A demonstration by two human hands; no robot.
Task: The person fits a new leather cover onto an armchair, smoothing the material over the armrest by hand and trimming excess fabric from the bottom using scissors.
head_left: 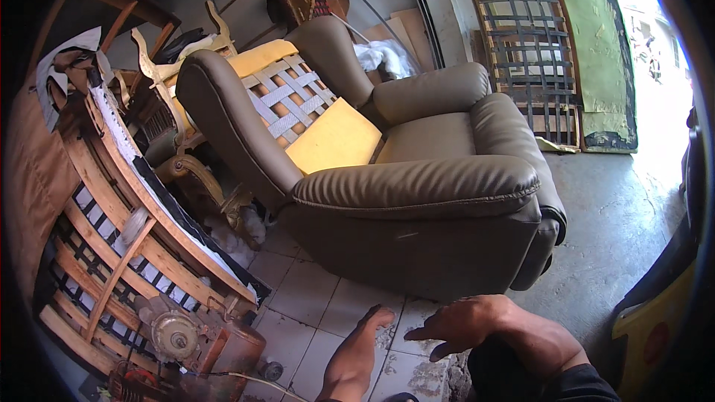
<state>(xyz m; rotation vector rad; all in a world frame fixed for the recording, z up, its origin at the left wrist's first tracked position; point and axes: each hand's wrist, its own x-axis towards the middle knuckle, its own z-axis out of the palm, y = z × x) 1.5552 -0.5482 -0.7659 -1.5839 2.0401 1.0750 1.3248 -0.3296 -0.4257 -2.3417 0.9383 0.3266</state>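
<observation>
A brown leather-look recliner armchair point(417, 234) stands in front of me, its side toward me. Its backrest is uncovered in the middle, with woven grey webbing point(294, 97) across it. A yellow foam piece point(339, 138) leans at the foot of the backrest, above the seat. My left hand point(380, 318) is low in front of the chair's side, small and turned away, and its fingers cannot be made out. To its right, my right hand point(458, 324) hangs with fingers extended and nothing in them. Both hands appear apart from the chair.
At the left leans a wooden slatted frame with black webbing point(112, 253). A rusty compressor point(179, 335) with a hose sits on the tiled floor near me. Carved gold chair frames point(186, 167) stand behind. A webbed panel point(525, 37) and a green panel point(607, 67) lean at the back right.
</observation>
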